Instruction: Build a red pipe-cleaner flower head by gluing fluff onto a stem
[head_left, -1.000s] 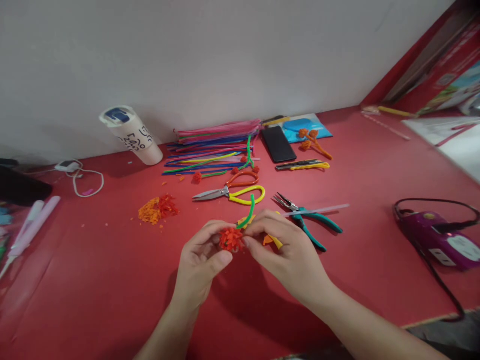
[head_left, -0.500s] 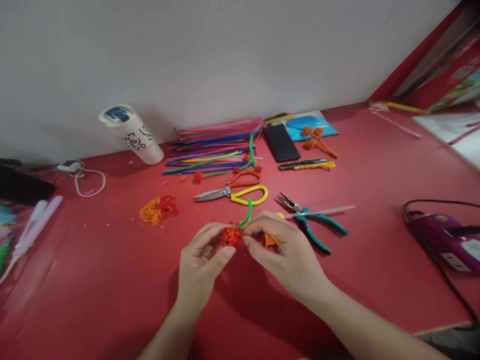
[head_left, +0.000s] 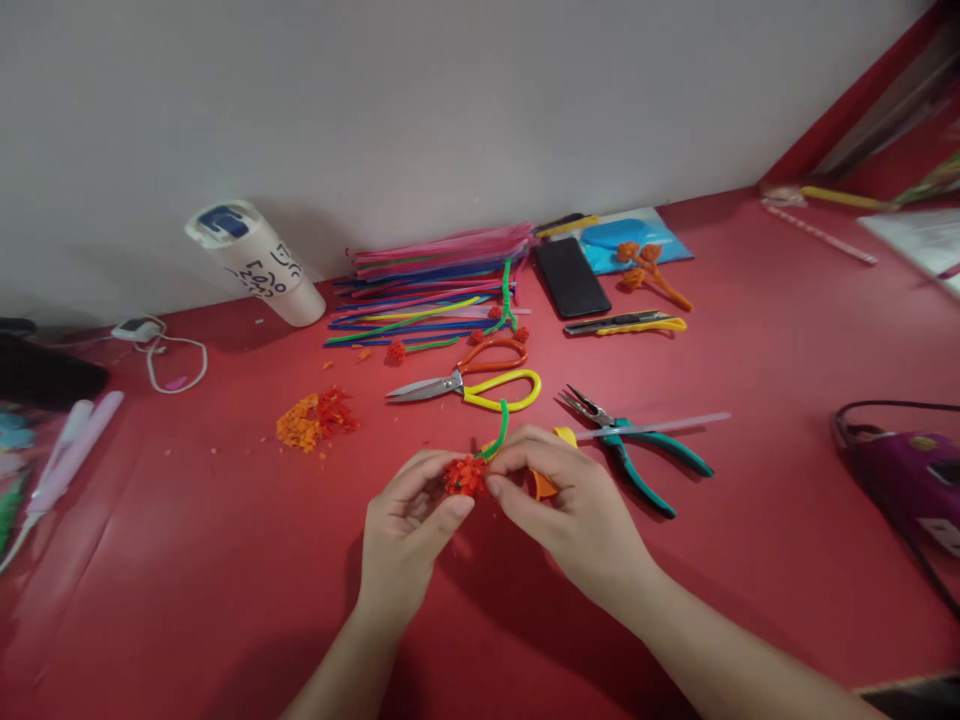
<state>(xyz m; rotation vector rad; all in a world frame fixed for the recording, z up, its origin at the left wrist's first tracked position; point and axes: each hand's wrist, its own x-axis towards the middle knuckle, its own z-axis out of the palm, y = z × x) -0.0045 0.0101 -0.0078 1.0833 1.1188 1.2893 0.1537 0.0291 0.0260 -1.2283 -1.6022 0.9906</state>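
Between my two hands is a red pom-pom flower (head_left: 465,476) with a green pipe-cleaner stem (head_left: 502,425) curving up behind it. My left hand (head_left: 405,530) grips the flower's left side between thumb and fingers. The thumb and fingertips of my right hand (head_left: 577,505) pinch at its right edge; whether they hold a separate small piece cannot be seen. Partly hidden behind the right hand lies a yellow-orange glue gun (head_left: 544,486) with a translucent glue stick (head_left: 675,424). Scissors (head_left: 450,383) with red and yellow handles lie just beyond the hands.
Green-handled pliers (head_left: 637,450) lie under the glue stick. Orange and red trimmings (head_left: 307,422) are heaped left. Behind are pipe cleaners (head_left: 427,290), a phone (head_left: 571,278), a cutter (head_left: 626,323), an orange flower stem (head_left: 652,272) and a white tumbler (head_left: 262,265). A purple power strip (head_left: 907,480) sits right.
The view has shifted slightly, so things at the right appear further right. Both hands keep nearly the same hold on the red flower.
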